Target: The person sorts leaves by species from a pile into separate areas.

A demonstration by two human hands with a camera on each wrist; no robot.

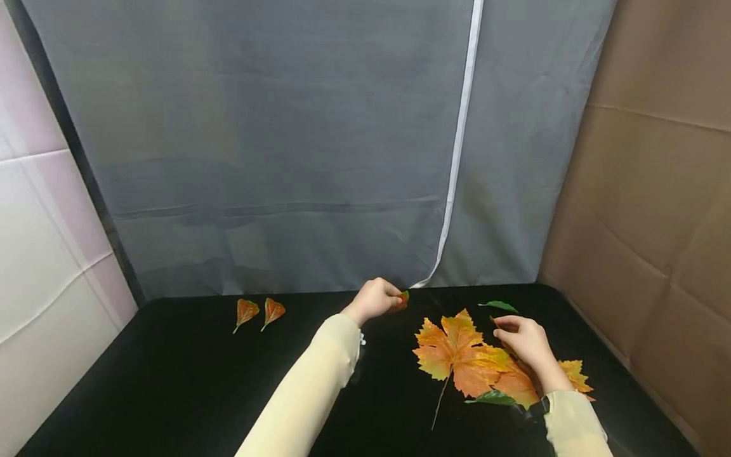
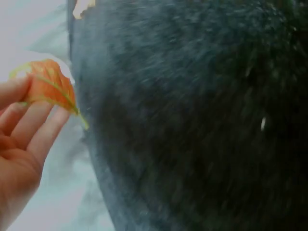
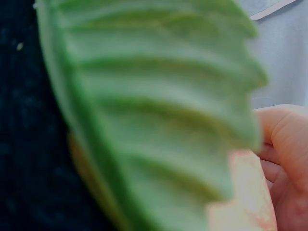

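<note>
A grey curtain (image 1: 285,139) hangs behind a black counter (image 1: 171,381), with a brown board wall (image 1: 657,190) at the right. The left hand (image 1: 374,298) reaches to the far edge of the counter, and its grip pinches a small orange leaf (image 2: 50,86) between thumb and fingers. The right hand (image 1: 525,343) rests on a pile of big orange maple leaves (image 1: 457,355), fingers curled, holding a leaf stem; a green leaf (image 3: 154,120) fills its wrist view. Two small orange leaves (image 1: 259,312) lie well apart at the left, and another green leaf (image 1: 499,306) lies just beyond the right hand.
</note>
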